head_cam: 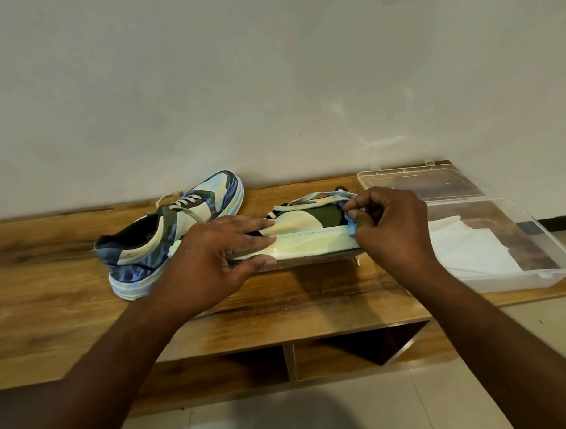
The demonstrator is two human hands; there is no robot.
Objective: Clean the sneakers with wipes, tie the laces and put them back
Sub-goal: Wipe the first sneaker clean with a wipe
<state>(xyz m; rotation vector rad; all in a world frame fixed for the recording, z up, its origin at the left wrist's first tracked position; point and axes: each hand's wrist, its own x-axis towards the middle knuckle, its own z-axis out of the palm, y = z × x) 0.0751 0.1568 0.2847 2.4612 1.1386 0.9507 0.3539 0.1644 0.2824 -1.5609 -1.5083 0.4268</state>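
Note:
One sneaker (311, 235) lies tipped on its side on the wooden bench, its pale sole edge facing me and its toe to the right. My left hand (212, 258) grips its heel end, fingers laid along the side and thumb under the sole. My right hand (388, 230) pinches a small bluish wipe (351, 226) against the toe end. This shoe's laces (313, 198) trail loose. The second sneaker (173, 231), blue, cream and dark green, stands upright behind and to the left, its laces untied.
A clear plastic box (540, 263) sits at the right with white wipes (469, 252) inside and its lid (418, 180) open behind. The bench top (52, 270) runs along a pale wall; open shelf compartments (360, 346) lie beneath, tiled floor below.

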